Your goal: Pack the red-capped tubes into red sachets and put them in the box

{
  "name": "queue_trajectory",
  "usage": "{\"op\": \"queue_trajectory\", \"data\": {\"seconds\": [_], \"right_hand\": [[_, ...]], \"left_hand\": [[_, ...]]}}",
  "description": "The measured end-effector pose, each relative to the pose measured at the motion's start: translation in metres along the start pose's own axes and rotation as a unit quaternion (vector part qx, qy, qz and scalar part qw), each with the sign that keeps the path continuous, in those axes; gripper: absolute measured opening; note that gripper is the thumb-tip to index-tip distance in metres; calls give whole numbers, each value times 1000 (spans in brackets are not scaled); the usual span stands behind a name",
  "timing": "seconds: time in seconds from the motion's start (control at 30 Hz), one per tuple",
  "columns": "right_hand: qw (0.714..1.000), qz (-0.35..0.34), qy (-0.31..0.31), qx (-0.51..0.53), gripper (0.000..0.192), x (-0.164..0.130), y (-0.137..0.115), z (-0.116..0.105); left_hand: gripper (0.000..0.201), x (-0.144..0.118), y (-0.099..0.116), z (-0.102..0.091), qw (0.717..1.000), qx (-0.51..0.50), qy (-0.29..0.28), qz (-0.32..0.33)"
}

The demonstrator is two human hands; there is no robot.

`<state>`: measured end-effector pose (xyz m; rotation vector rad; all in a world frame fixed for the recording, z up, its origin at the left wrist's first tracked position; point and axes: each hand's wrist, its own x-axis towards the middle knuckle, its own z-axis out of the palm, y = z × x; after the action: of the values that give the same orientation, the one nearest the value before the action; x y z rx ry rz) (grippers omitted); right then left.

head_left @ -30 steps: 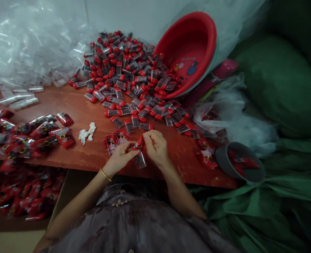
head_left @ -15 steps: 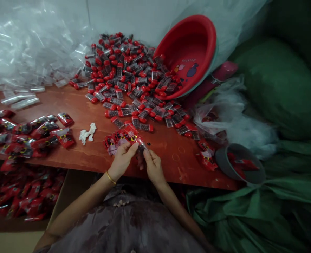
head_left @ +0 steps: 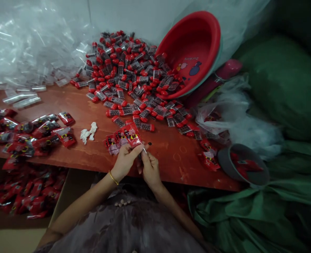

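Note:
My left hand [head_left: 126, 160] and my right hand [head_left: 150, 168] meet over the front edge of the table, fingers closed. Between them is the near end of a red printed plastic packet [head_left: 132, 134], whose face with a dark and yellow print points up. A shiny strip shows at the pinched end; what lies under the fingers is hidden. Just left of this packet, flat red printed packets [head_left: 113, 143] lie fanned out on the table. Beyond the hands rises a heap of small clear tubes with red caps and dark contents [head_left: 123, 75].
A red basin [head_left: 197, 45] leans at the heap's right. Clear plastic sleeves [head_left: 26, 45] pile up back left, with filled red packets [head_left: 41, 135] nearer. White crumpled scraps [head_left: 89, 133] lie mid-table. A grey bowl [head_left: 225, 161] holding red packets stands at the right edge.
The packet's printed face now lies more open to view above my fingers. My hands have shifted slightly, with the pinch at its near end. The whole view has moved a little.

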<state>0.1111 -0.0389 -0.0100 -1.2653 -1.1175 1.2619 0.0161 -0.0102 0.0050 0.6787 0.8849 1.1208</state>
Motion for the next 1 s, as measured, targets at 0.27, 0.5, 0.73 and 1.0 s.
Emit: {"op": "queue_trajectory", "data": {"seconds": [0.27,0.5,0.73,1.0], "right_hand": [[998,-24,6,-61,44,2,-9,-5],[976,-135,21,-167,33,4,-14,-5],[978,-130,34,-158,34,0,-8,-11],[996,-67,29,-44,40,-1,1,-15]], "left_hand": [[34,1,6,-4,998,-9,52,46],[29,-2,13,1,998,-25,52,13],[36,6,21,15,999,-18,19,-39],[33,3,9,15,996,80,-3,43]]}}
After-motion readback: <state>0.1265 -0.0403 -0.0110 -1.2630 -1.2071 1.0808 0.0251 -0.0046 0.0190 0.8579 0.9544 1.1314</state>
